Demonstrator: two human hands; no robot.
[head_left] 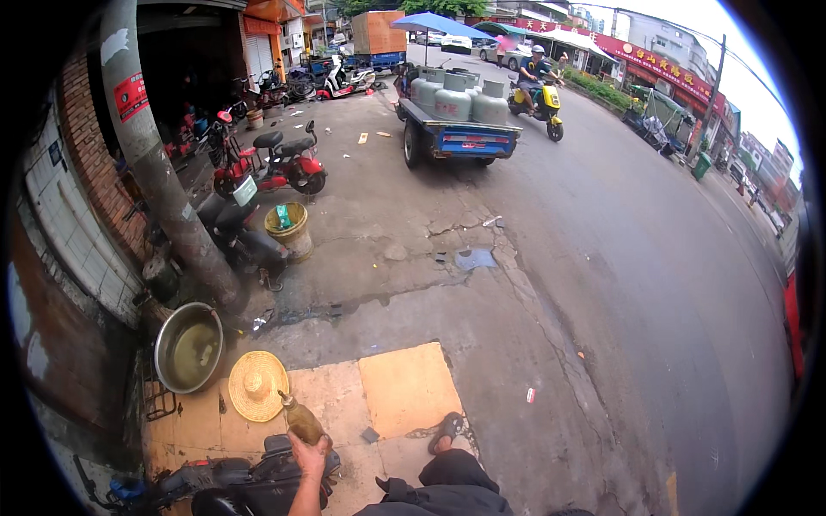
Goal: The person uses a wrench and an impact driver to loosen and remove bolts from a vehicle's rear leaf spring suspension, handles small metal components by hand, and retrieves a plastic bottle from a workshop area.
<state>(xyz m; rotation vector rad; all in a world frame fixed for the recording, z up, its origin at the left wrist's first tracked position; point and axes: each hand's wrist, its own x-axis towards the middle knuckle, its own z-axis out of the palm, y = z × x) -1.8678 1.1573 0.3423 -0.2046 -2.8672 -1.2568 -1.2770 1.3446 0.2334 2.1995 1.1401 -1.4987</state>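
My left hand [310, 452] is closed round the lower part of a brownish-green bottle [302, 420]. Its narrow neck tilts up and to the left, toward a round woven straw hat [258, 386] lying on the tan paving. Left of the hat stands a wide metal basin [191, 348] with murky liquid in it. Just below the hand is the dark seat of a parked scooter [267, 469]. My right hand is out of the picture. One sandalled foot [446, 430] shows at the paving's right edge.
Beyond the basin stand a leaning concrete pole [163, 146], a yellowish bucket [292, 230] and a red electric scooter [275, 163]. A blue cart [465, 138] carries several grey gas cylinders [453, 99] by the road. A rider on a yellow scooter [544, 101] is beside it.
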